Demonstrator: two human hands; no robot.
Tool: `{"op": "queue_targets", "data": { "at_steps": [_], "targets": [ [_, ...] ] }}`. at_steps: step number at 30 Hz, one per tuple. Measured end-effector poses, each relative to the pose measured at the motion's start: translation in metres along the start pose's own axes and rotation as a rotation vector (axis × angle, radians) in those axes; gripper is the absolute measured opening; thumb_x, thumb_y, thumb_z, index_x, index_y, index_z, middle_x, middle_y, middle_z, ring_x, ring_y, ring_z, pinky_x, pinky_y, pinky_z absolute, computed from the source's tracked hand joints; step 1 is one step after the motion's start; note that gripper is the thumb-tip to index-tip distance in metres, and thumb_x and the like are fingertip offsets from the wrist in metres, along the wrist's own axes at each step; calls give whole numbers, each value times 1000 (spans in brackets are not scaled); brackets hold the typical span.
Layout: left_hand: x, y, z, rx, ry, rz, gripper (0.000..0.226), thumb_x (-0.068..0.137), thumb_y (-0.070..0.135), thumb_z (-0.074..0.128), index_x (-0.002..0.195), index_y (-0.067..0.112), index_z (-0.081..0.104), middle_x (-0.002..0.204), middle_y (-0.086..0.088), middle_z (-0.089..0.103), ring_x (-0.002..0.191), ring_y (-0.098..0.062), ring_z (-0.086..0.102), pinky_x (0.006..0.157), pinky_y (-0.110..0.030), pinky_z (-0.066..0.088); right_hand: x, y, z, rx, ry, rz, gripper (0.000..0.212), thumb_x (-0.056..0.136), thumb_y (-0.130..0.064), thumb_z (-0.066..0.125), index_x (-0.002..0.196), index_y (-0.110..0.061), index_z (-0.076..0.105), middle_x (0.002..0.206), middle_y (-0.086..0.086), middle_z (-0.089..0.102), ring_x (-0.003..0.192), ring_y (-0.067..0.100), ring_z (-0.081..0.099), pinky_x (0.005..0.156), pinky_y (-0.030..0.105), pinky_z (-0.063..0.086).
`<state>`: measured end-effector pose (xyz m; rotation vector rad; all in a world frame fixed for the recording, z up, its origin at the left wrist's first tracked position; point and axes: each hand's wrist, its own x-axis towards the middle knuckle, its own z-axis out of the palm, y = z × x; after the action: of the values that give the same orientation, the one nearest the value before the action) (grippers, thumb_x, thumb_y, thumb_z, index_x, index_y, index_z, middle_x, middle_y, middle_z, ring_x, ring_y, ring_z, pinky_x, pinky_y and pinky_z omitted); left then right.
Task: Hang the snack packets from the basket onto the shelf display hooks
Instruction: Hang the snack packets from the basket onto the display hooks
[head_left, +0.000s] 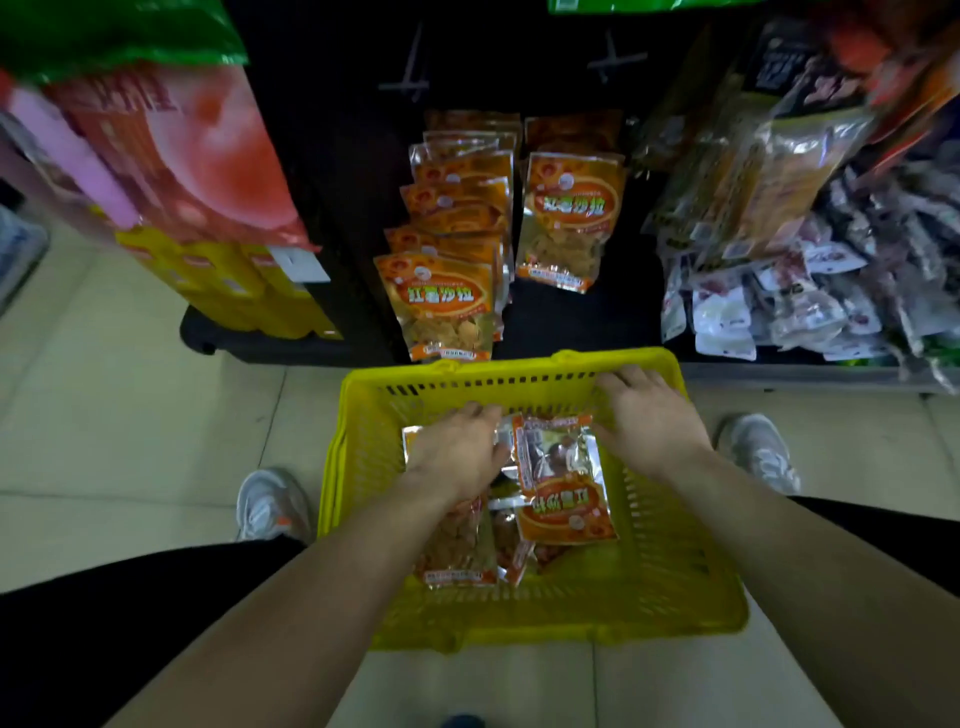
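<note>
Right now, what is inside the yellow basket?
Orange snack packets lie in the yellow basket, both hands reaching in. The left hand covers one; lower packets are hidden.

Both hands reach into the yellow basket (675, 597); left hand (457, 452) apparently presses orange snack packets (566, 499).

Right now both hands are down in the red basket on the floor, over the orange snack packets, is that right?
Not quite: the basket is yellow, not red. The head view shows the left hand and right hand down in it, over the orange snack packets.
</note>
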<state>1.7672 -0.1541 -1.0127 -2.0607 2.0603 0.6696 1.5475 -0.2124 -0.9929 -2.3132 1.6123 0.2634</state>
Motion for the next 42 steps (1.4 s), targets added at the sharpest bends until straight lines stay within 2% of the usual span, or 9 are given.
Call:
{"op": "queue_targets", "data": {
  "at_steps": [10, 15, 18, 23, 28, 32, 36, 39, 42],
  "targets": [
    [25, -65, 101, -36, -153, -156, 70, 90, 46, 62, 149, 21, 33, 150, -13, 42, 134, -35, 42, 105, -43, 42, 14, -3, 125, 78, -470, 60, 70, 86, -44, 68, 146, -21, 39, 145, 12, 42, 130, 34, 47, 103, 42, 44],
    [47, -88, 132, -74, -166, -240, 84, 87, 43, 68, 154, 21, 23, 162, -6, 21, 145, -33, 23, 114, -48, 33, 27, 15, 213, 245, -527, 6, 85, 60, -89, 59, 129, -40, 56, 138, 6, 52, 124, 29, 55, 102, 43, 49],
    [55, -91, 138, -73, -199, -279, 85, 87, 41, 68, 155, 20, 21, 161, -7, 24, 144, -36, 24, 112, -49, 34, 21, 5, 205, 229, -565, -13, 66, 77, -68, 64, 130, -30, 55, 149, 9, 40, 131, 32, 44, 105, 43, 45],
    [60, -92, 138, -43, -71, -331, 56, 92, 35, 63, 142, 21, 42, 138, -11, 48, 123, -34, 51, 91, -46, 48, 10, -1, 190, 127, -512, -47, 99, 63, -73, 73, 141, -22, 40, 147, 12, 31, 134, 35, 36, 102, 45, 44],
    [54, -94, 126, -144, -31, -308, 25, 93, 34, 59, 115, 23, 66, 118, -7, 63, 102, -26, 63, 77, -35, 50, 8, -3, 184, -10, -472, -73, 50, 92, -32, 60, 139, -23, 43, 148, 9, 33, 132, 32, 41, 93, 44, 50],
    [44, -96, 112, -177, -6, -291, 19, 97, 32, 55, 110, 22, 65, 109, -6, 69, 96, -25, 64, 69, -32, 46, 6, 1, 174, 67, -429, -68, 28, 97, -29, 53, 123, -24, 61, 136, 5, 51, 120, 27, 53, 87, 37, 49],
    [34, -91, 90, -160, -58, -248, 18, 97, 37, 53, 109, 26, 63, 108, -5, 69, 95, -26, 64, 72, -34, 50, 4, -2, 142, 79, -359, -61, 24, 99, -31, 52, 121, -26, 61, 122, 5, 62, 111, 28, 61, 75, 30, 39],
    [24, -79, 64, -143, -61, -189, 14, 97, 36, 54, 104, 28, 62, 109, -4, 69, 97, -25, 63, 73, -32, 47, 3, -5, 109, 63, -345, -68, 27, 90, -41, 62, 111, -25, 58, 115, 8, 66, 107, 31, 63, 79, 34, 47],
    [10, -68, 33, -122, -32, -139, 12, 97, 36, 55, 103, 29, 62, 111, -3, 69, 101, -25, 62, 79, -35, 50, -4, -7, 72, 12, -294, -89, 21, 90, -31, 62, 109, -25, 54, 108, 9, 67, 104, 33, 63, 76, 37, 48]
  ]
}}
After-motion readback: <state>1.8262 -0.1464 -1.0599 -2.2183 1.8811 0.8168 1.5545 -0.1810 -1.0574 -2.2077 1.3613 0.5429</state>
